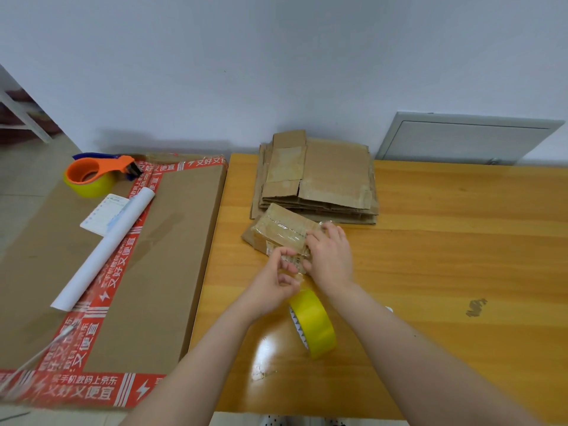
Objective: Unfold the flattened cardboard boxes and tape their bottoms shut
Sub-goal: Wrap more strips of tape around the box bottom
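Fingers [285, 252] of your left hand [273, 284] pinch the clear tape strip [298, 273]; your right hand [330, 259] grips the small box [282, 229] — probably light, crushable, slick where taped, so hold its edges.

A plain pale blue-grey wall [276, 56] fills the far side. Low on it at the far right sits a grey metal panel [467, 138] with a small latch. A glossy yellow-brown wooden table [461, 241] stands against the wall, with a dark smudge [475, 307] on the right and light glare near the front. Pale floor tiles [18, 179] show at left, beside a white frame [24, 115].
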